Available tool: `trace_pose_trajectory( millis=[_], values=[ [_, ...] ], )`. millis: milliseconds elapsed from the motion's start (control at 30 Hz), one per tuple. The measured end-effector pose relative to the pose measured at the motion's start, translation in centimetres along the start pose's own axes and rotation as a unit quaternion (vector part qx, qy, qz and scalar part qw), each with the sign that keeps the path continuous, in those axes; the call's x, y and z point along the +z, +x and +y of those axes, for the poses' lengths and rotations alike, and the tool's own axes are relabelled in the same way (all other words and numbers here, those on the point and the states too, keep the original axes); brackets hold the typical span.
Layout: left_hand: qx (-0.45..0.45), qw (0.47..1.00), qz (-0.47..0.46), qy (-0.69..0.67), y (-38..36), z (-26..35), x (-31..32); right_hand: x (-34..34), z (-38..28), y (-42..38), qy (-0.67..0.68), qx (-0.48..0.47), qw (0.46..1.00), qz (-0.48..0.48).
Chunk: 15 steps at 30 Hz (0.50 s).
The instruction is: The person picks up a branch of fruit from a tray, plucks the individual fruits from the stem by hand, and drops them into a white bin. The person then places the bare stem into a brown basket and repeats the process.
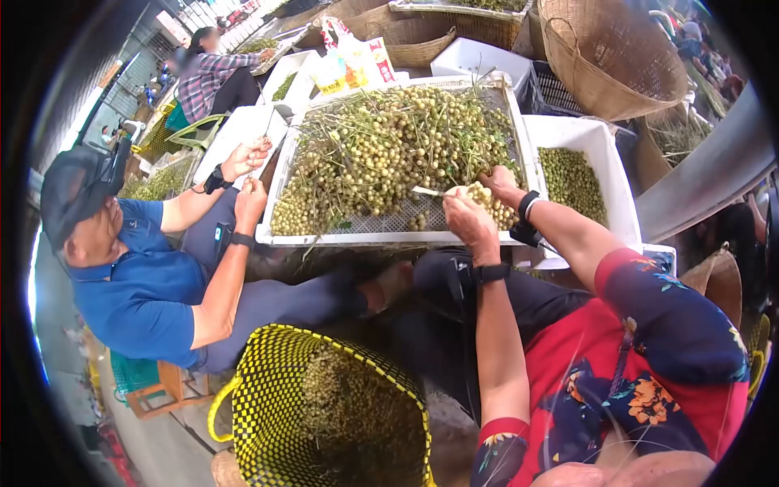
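Note:
Just above the near side of a white mesh-bottomed tray (389, 238), my left hand (472, 219) is closed. A pale, flat, blade-like tool (428, 191) sticks out of it to the left. My right hand (503, 185) is beside it, its fingers closed at a small bunch of round yellow-green fruits (480, 195); the fingertips are partly hidden among stems. Piled over the tray is a heap of the same fruits (389, 146), many on thin green stalks. A few loose fruits (418, 221) lie on the bare mesh near my left hand.
A co-worker (146, 260) in a blue shirt sits left, both hands raised by the tray. Below stands a yellow-black woven basket (276, 406) with fruits inside. A white foam box (621, 195) of fruits is right, beside a slanting grey pole (706, 162). Wicker baskets (617, 65) stand behind.

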<state>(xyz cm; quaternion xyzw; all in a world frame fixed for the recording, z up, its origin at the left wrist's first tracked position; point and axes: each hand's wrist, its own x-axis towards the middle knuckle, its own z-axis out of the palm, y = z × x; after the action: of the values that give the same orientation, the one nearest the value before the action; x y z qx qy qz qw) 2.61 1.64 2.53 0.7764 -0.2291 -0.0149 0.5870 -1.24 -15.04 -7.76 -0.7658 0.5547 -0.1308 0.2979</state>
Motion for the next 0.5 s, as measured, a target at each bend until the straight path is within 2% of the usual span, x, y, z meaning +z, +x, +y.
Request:
trace_pose_trajectory(
  millis=[33, 100, 133, 167, 233, 300, 333, 367, 433, 467, 500],
  values=[
    [0.000, 1.000, 0.010, -0.011, 0.0, -0.5, -0.5, -0.1, -0.3, -0.4, -0.012, -0.012, 1.000, 0.021],
    [-0.085, 0.991, -0.060, -0.086, 0.9, -1.4, -1.2, -0.9, -1.0, -0.8, -0.057, -0.040, 0.998, -0.007],
    [-0.057, 0.995, -0.048, -0.066, 1.4, -1.8, -1.4, -1.9, -2.1, -1.5, -0.075, -0.012, 0.996, -0.041],
    [-0.027, 0.998, -0.039, -0.045, 2.0, -2.0, -1.6, -2.9, -1.9, -1.6, -0.050, -0.079, 0.991, -0.100],
    [-0.032, 0.996, -0.014, -0.076, 3.7, -3.5, -1.6, -5.1, -3.0, -1.9, -0.155, -0.161, 0.967, -0.120],
    [-0.156, 0.965, -0.026, -0.207, 5.3, -4.4, -1.8, -6.1, -2.0, -2.3, -0.232, -0.241, 0.942, 0.004],
    [-0.140, 0.964, -0.027, -0.223, 6.1, -4.8, -2.1, -7.1, -2.5, -2.8, -0.244, -0.256, 0.934, 0.050],
    [-0.154, 0.963, -0.026, -0.218, 6.6, -4.7, -2.3, -7.6, -2.7, -3.0, -0.238, -0.257, 0.935, 0.055],
    [-0.173, 0.940, -0.042, -0.290, 7.0, -3.9, -2.5, -8.6, -3.4, -3.3, -0.115, -0.253, 0.959, 0.051],
    [-0.126, 0.962, -0.036, -0.240, 7.4, -4.6, -1.7, -9.1, -4.8, -4.1, -0.077, -0.171, 0.981, -0.048],
    [-0.079, 0.979, -0.033, -0.188, 7.5, -5.3, -0.7, -9.3, -6.1, -5.3, 0.090, -0.029, 0.974, -0.205]
  ],
)
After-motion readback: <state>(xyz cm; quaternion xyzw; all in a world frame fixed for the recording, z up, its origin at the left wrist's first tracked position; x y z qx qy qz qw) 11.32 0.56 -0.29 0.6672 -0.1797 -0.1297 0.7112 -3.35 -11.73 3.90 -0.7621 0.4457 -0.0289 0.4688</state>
